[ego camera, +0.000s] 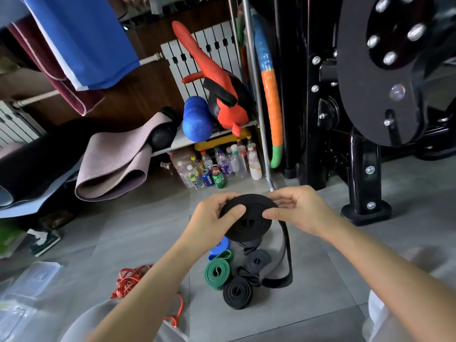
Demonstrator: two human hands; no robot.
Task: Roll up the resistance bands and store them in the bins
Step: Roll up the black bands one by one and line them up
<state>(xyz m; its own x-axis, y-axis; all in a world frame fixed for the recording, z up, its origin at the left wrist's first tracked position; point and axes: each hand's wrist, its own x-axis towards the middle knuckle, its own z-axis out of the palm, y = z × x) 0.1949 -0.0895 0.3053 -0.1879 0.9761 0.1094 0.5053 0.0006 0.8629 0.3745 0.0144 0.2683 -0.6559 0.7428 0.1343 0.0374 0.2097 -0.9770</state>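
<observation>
Both hands on the black band coil [249, 219]: left hand [209, 218] curls round its left edge, thumb pressed on top, while right hand [299, 211] pinches the opposite rim, a tight two-sided grip. The loose tail [285, 257] hangs down from under the right grip (looped at the bottom). Straight below the grip, a green roll [217, 272], blue roll [219, 248] and black roll [237, 293] lie on the floor [320, 280].

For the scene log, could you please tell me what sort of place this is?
Probably a gym's storage corner: a black weight machine, a blue foam roller, a folded exercise mat and rolled resistance bands.
</observation>
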